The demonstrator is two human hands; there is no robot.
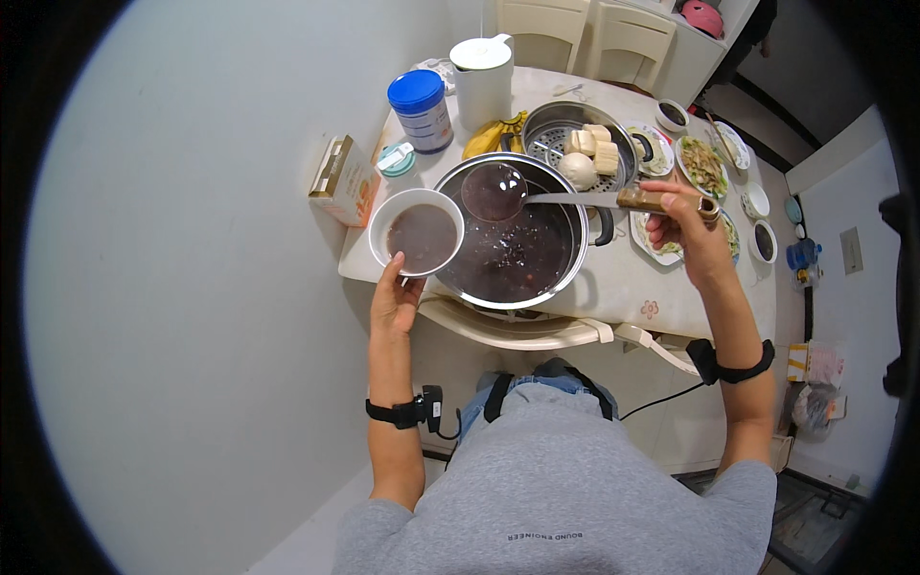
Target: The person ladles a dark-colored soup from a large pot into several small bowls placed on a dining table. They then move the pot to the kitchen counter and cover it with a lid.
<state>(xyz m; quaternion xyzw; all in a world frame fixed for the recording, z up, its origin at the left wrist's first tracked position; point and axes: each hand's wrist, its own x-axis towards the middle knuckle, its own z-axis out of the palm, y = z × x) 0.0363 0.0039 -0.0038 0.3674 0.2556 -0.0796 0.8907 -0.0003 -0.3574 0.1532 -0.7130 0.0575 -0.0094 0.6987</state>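
Note:
My left hand (397,291) grips a white bowl (375,248) by its near side, thumb at the rim. Reddish-brown porridge or soup (422,238) fills much of the bowl. Just right of it stands a large steel pot (570,280) holding dark purple-brown liquid with bits floating in it. My right hand (683,226) is closed around the brown handle of a ladle (575,200). The ladle's round bowl, full of dark liquid, is over the pot's far left part; whether it touches the surface I cannot tell.
Behind the pot are a steamer (625,122) with buns, bananas (489,138), a white pitcher (483,90) and a blue-lidded can (419,108). Plates of food (703,165) and small bowls (763,241) occupy the right. A chair back (517,336) meets the table's near edge. A wall (215,251) flanks the left.

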